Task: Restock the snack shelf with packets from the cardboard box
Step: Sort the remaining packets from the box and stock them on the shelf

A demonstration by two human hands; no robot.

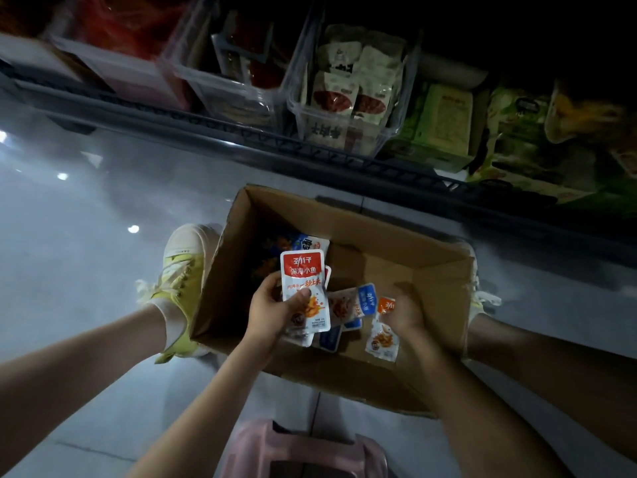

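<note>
red packets: light, limp, slick foil, best pinched at sealed edges; left grip clasping these, right grip pinching orange packet.

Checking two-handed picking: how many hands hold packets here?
2. Over the box, the left hand grips a red-topped packet; the right hand holds an orange-topped packet. Others may hide behind the red one.

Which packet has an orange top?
The orange-topped packet held by the right hand; the left hand holds a red-topped packet, and loose blue packets lie between.
</note>
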